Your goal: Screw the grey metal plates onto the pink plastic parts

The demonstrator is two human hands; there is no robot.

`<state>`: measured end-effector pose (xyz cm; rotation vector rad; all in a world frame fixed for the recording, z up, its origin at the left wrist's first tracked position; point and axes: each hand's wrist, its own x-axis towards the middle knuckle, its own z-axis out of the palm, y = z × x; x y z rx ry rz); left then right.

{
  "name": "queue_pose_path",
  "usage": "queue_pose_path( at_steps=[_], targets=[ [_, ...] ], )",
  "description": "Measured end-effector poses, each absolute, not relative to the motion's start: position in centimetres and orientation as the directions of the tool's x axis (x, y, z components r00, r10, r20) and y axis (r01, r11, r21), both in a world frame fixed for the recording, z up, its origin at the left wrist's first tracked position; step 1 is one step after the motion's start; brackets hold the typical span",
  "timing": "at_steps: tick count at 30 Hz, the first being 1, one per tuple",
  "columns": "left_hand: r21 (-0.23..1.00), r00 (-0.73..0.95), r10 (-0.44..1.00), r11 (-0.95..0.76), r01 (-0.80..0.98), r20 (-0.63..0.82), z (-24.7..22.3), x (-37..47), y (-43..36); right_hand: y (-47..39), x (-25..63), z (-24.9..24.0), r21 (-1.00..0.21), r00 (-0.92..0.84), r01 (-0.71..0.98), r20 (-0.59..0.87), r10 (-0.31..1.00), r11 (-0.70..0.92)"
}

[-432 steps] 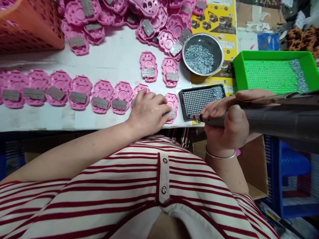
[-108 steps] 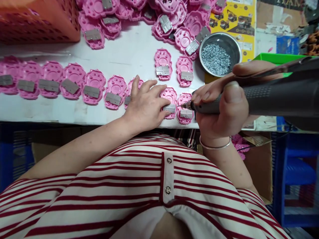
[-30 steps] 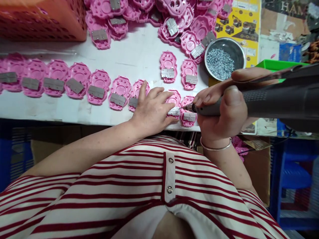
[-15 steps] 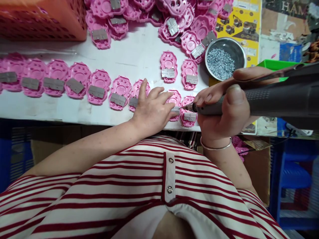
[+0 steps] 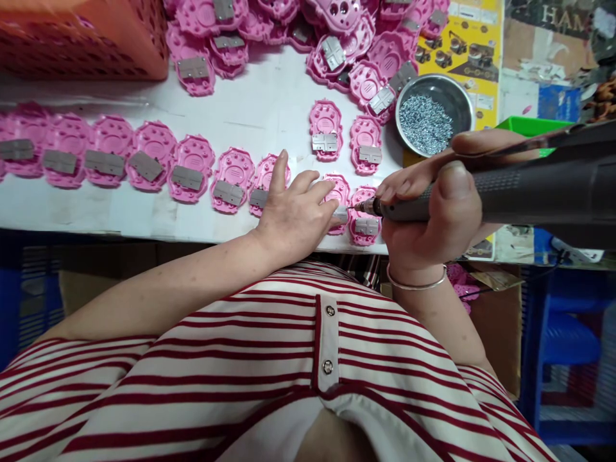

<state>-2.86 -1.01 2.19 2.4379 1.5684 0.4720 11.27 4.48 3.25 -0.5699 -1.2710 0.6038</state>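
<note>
Left hand (image 5: 296,215) is resting half-spread, thumb and index steadying the metal plate (image 5: 341,215) on the pink casing (image 5: 337,187) just right of it, while the right hand (image 5: 430,234) is wrapping the power screwdriver (image 5: 520,192), so I'd be lining that bit (image 5: 356,207) up dead square.

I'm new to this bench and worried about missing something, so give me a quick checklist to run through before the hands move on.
1. Right hand gripping the dark power driver: ok.
2. Left hand touching the metal plate on the pink shell by the driver's tip: ok.
3. Driver's tip seated in a screw: cannot tell, too small.
4. Small metal pieces in the steel bowl: ok.
5. Every plate in the row lying square: not ok, one gray plate lies clearly askew.
</note>
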Motion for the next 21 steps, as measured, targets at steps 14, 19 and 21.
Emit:
queue_pose_path(
  at_steps=[14,19,21],
  targets=[
    [0.332,0.378,0.909,-0.416,0.846,0.177,2.27,-2.80,-0.97,3.86,11.49,3.18,-0.732,0.179,-0.073,0.659,0.731,0.678],
    [0.253,0.411,0.899,-0.437,0.863,0.150,2.43,-2.74,-0.92,3.62,11.71,3.56,-0.748,0.119,-0.101,0.645,0.755,0.656],
    [0.221,0.420,0.898,-0.439,0.871,0.129,2.50,-2.69,-0.91,3.90,11.68,3.26,-0.719,0.097,-0.113,0.679,0.728,0.686]
  ],
)
